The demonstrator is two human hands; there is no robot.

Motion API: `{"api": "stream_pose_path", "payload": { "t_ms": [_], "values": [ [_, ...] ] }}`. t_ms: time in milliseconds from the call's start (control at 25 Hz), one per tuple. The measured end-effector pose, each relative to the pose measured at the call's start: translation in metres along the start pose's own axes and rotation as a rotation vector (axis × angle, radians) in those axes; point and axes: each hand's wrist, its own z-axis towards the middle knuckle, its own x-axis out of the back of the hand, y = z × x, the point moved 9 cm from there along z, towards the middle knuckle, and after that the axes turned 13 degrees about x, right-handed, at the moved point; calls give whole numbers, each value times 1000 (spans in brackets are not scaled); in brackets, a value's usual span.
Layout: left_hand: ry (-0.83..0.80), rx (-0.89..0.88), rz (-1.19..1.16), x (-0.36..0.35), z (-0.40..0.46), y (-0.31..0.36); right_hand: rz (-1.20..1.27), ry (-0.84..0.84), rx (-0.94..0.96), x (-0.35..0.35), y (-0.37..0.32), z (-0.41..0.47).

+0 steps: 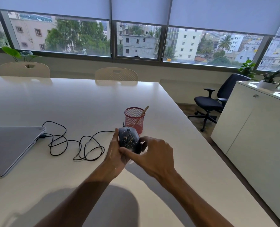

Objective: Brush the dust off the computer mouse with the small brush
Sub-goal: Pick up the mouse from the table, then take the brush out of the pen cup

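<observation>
A black wired computer mouse (pixel 129 139) flecked with pale dust is held just above the white table (pixel 70 99). My left hand (pixel 115 154) cups it from the left and below. My right hand (pixel 154 150) pinches it from the right, thumb across its near end. Right behind the mouse stands a red mesh pen cup (pixel 133 119), and a wooden brush handle (pixel 144 111) leans out of its right side; the bristles are hidden inside.
The mouse's black cable (pixel 73 143) loops leftward to a closed grey laptop (pixel 9 148) at the left edge. Two beige chairs (pixel 116 74) stand along the far side. A black office chair (pixel 216 102) and a white cabinet (pixel 250 128) stand off to the right.
</observation>
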Motion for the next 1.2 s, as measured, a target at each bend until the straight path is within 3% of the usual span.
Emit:
{"api": "stream_pose_path", "payload": {
  "t_ms": [240,480,760,1080,1200],
  "values": [
    [-22,24,-74,13,19,-2,67,177,-139,14,76,70],
    [93,146,-160,34,28,-15,97,184,-244,-13,129,130],
    [212,222,-184,66,39,-28,166,196,-114,-23,117,159],
    [275,264,-216,71,36,-32,244,-3,48,-56,88,164],
    [272,257,-185,68,31,-30,227,69,40,-43,85,159]
  ]
}}
